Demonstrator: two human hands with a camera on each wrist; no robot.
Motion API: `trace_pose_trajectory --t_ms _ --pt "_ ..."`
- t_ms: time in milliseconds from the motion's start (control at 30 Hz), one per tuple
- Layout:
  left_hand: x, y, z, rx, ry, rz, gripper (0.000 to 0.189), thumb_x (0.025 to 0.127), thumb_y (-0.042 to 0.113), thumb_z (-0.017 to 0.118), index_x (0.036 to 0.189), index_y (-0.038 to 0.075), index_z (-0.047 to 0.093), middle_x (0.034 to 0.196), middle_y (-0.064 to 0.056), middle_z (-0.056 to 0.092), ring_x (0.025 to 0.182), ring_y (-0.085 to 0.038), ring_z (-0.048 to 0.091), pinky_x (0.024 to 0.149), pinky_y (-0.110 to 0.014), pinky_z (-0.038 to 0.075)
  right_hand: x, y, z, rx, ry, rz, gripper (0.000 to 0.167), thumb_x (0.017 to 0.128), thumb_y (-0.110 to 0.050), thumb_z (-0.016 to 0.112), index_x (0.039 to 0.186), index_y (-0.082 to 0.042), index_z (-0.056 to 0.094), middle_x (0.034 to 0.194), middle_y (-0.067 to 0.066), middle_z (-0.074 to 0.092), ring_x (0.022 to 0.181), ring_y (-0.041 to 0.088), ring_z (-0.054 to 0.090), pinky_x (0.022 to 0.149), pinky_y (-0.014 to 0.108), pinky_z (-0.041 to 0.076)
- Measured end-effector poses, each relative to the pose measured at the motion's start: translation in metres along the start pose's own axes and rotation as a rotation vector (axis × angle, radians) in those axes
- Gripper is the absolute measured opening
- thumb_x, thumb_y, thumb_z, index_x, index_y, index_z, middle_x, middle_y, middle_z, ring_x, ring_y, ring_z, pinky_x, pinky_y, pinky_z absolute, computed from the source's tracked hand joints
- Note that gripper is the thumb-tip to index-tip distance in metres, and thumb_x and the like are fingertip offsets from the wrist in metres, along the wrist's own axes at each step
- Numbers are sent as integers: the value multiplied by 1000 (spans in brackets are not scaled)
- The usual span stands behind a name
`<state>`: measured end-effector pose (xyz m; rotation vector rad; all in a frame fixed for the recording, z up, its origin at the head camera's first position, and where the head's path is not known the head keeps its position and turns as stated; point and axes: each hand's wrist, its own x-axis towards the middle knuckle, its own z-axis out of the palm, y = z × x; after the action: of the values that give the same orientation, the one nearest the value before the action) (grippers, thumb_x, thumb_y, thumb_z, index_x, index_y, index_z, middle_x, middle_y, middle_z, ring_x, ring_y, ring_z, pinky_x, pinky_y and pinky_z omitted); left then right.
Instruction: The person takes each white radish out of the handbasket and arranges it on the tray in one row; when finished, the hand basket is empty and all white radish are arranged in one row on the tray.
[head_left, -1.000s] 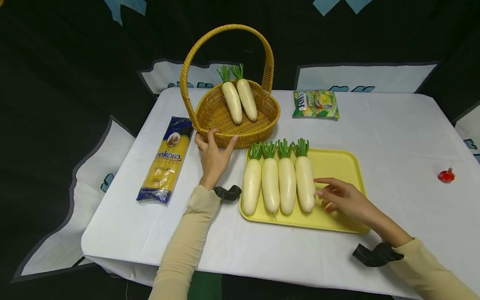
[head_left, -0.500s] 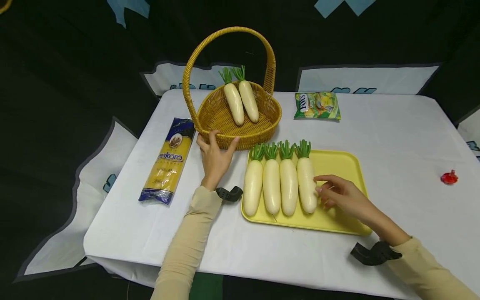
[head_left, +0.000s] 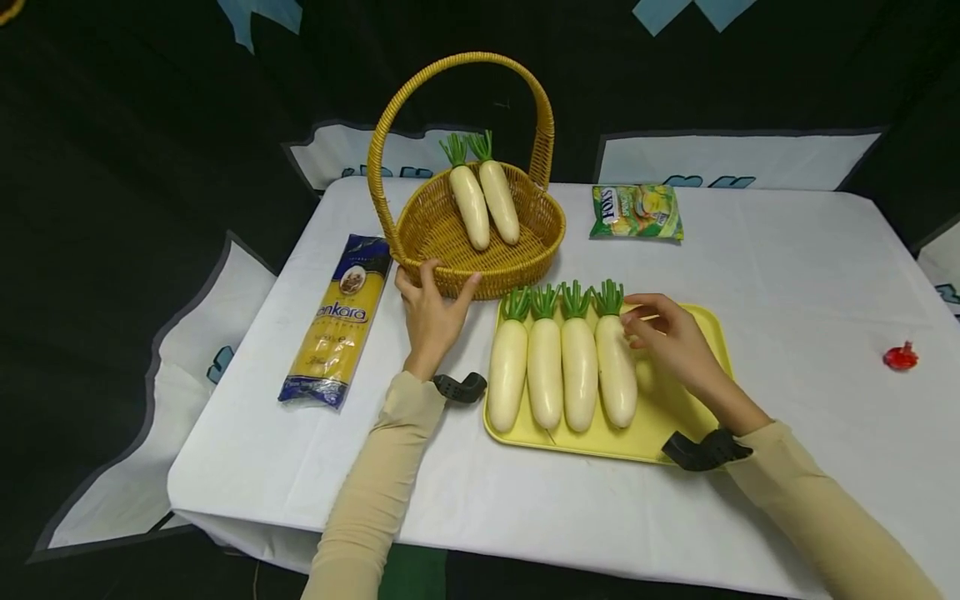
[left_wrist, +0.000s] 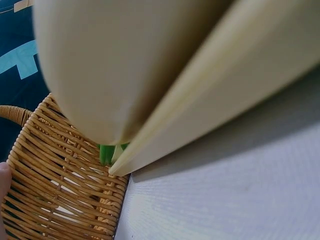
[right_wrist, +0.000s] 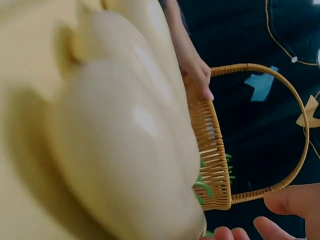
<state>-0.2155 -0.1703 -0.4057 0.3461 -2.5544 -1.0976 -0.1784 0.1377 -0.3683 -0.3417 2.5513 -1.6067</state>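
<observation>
Several white radishes with green tops lie side by side on a yellow tray. My right hand is at the upper end of the rightmost radish, fingers loosely bent. Its thumb and fingers stand apart in the right wrist view, beside the large pale radish. At the tray's upper left, a wicker basket with a tall handle holds two radishes. My left hand grips its near rim, fingertips over the edge. In the left wrist view, tray and radish cover part of the basket.
A yellow and blue pasta packet lies left of the basket. Behind the tray is a green candy bag. A small red object sits far right on the white tablecloth. The basket's handle arches high.
My right hand has moved up along the rightmost radish, from beside its middle to near its green top. My left hand stays at the basket rim.
</observation>
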Motion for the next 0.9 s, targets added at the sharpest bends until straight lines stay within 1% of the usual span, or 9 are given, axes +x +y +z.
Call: trace_pose_trajectory --t_ms 100,167,233,333,400,467,567,833,900 --pt "-1 -2 -2 1 4 -5 73 74 74 47 125 22 37 145 -23 0 127 -50 25 89 -58 37 13 -5 6 6 36 0 40 94 -26 49 127 -4 46 110 15 54 84 1 55 73 23 51" --pt "-1 -3 -3 -1 9 -4 73 74 73 48 125 22 37 145 -23 -1 127 -50 26 89 -57 37 24 -9 11 -4 71 -17 39 93 -27 50 126 -6 48 109 15 54 85 3 54 73 23 50" --pt "0 -4 -3 -2 12 -2 73 74 74 47 125 22 37 145 -23 -1 126 -50 26 89 -57 37 36 -13 15 -19 117 -41 39 93 -28 51 125 -6 49 110 15 55 88 8 54 77 26 48" --pt "1 -5 -3 -4 14 0 74 73 74 47 125 22 36 145 -23 -1 127 -50 25 89 -58 37 55 -20 21 -39 190 -68 39 92 -29 52 124 -6 50 111 17 56 95 20 54 84 33 45" --pt "1 -5 -2 -2 14 1 74 73 75 46 125 23 36 145 -23 0 127 -51 24 90 -58 36 69 -25 24 -30 219 -71 40 91 -29 53 123 -5 50 112 18 56 101 27 53 87 39 43" --pt "0 -6 -2 1 13 2 74 73 74 47 125 22 36 145 -24 0 128 -51 24 90 -59 36 81 -30 29 -19 227 -57 40 91 -29 53 124 -7 49 114 18 55 104 29 52 89 42 42" --pt "0 -5 -1 3 11 1 73 74 73 47 125 22 36 145 -24 0 127 -52 24 91 -59 35 98 -39 36 -8 212 -28 42 90 -31 54 126 -11 48 116 17 54 107 29 52 90 42 42" --pt "1 -1 1 -14 5 5 72 74 73 47 123 23 37 145 -24 -1 127 -52 25 92 -59 34 139 -62 47 -33 184 21 50 90 -32 53 136 -18 39 127 13 51 114 26 51 93 39 43" --pt "1 -1 1 -15 11 4 70 74 73 48 123 23 37 145 -24 0 127 -51 25 92 -59 35 148 -68 48 -13 171 34 52 90 -32 53 137 -17 38 128 13 50 115 25 51 93 38 43"
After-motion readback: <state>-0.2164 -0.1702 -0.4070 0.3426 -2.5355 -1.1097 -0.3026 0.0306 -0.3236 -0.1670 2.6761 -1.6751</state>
